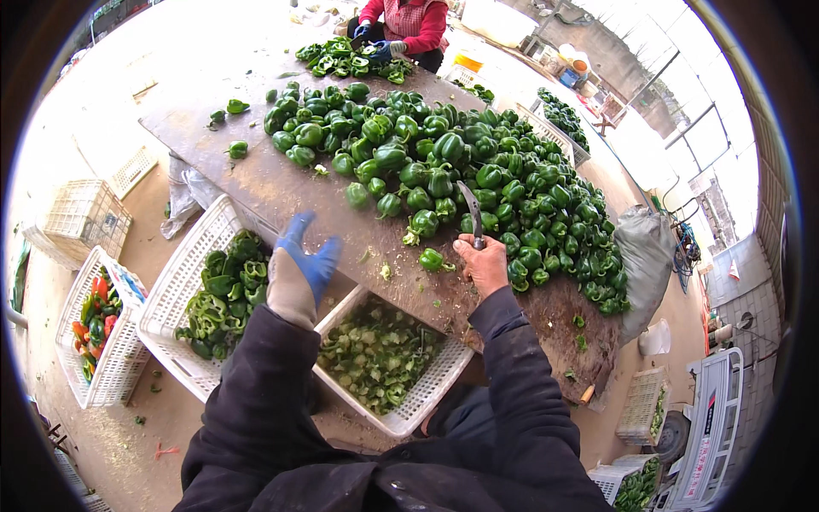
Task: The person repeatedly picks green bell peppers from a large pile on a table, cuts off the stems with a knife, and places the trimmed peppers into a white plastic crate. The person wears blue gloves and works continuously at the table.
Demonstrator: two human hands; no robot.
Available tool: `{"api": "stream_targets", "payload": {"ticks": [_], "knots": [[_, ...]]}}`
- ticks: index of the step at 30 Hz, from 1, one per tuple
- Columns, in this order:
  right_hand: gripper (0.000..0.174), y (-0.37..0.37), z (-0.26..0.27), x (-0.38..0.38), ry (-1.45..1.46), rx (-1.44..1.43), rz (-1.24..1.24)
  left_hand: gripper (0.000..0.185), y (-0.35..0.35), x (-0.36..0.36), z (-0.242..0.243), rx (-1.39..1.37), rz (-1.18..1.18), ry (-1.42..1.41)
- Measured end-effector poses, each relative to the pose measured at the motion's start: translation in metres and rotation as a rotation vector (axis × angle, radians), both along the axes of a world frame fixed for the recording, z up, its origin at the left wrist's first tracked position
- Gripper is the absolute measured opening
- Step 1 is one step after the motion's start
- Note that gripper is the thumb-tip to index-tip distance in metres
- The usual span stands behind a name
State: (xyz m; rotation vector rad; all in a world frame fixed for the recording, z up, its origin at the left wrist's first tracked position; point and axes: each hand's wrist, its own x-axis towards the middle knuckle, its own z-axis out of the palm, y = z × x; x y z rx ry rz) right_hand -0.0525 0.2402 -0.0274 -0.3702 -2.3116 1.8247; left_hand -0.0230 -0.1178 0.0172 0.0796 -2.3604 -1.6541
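My left hand [308,256], in a blue-coated work glove and slightly blurred, is spread with nothing in it, over the table's near edge beside a white crate of cut green peppers [221,301]. My bare right hand [481,259] grips a small curved knife [472,208], its blade pointing up and away from me. Just left of that hand a single green bell pepper [431,259] lies on the wooden table [358,237]. A large heap of whole green bell peppers [448,150] spreads beyond both hands. Below the table edge, a white crate [457,371] holds pepper cores and scraps [377,355].
Across the table a person [409,29] in gloves handles cut peppers [339,61]. A crate of red and green peppers [121,358] stands at the left. A grey sack [646,269] hangs by the right table end, near a white bucket [655,338]. A wooden handle [587,394] lies at the near corner.
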Motion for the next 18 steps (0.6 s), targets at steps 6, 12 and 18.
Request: {"api": "stream_targets", "payload": {"ticks": [6,12,18], "knots": [[0.020,0.029,-0.036,-0.162,0.103,0.426,-0.173,0.068,0.055,0.024,-0.003,0.347,-0.408,-0.450],[0.038,0.026,-0.055,-0.256,-0.017,0.728,-0.256,0.065,0.068,0.024,-0.019,0.422,-0.451,-0.454],[0.032,0.030,-0.073,-0.266,-0.039,0.711,-0.243,0.062,0.072,0.021,-0.019,0.421,-0.442,-0.522]]}}
